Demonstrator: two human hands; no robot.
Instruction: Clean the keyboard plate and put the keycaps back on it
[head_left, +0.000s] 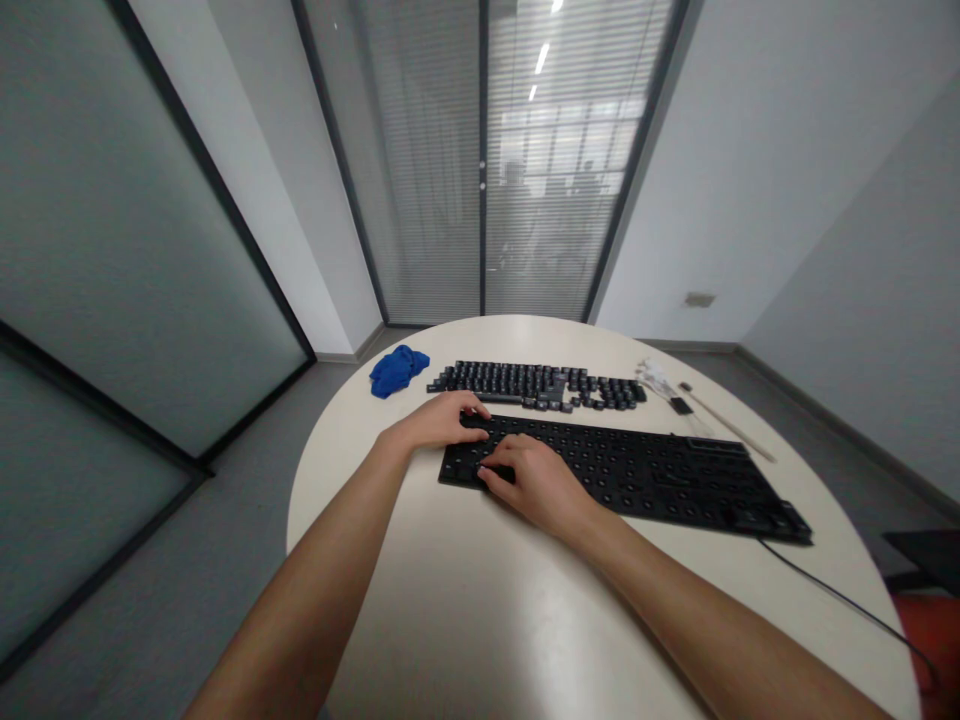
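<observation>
A black keyboard (637, 470) lies across the table, most of its keys stripped off so that rows of bare key posts show. My left hand (439, 422) rests at its far left corner, thumb on the board and fingers apart near the far edge. Over the left end, my right hand (536, 480) has thumb and forefinger pinched together low on the board. Whatever sits between those fingertips is too small and dark to make out. Just beyond the board, loose black keycaps (510, 380) are laid out in keyboard order, with gaps toward the right.
On the round white table (450, 600), a crumpled blue cloth (397, 370) lies at far left. Clear plastic (654, 375), a small black piece (681, 405) and a thin stick (731, 430) lie at right. A black cable (832, 585) runs off the right edge.
</observation>
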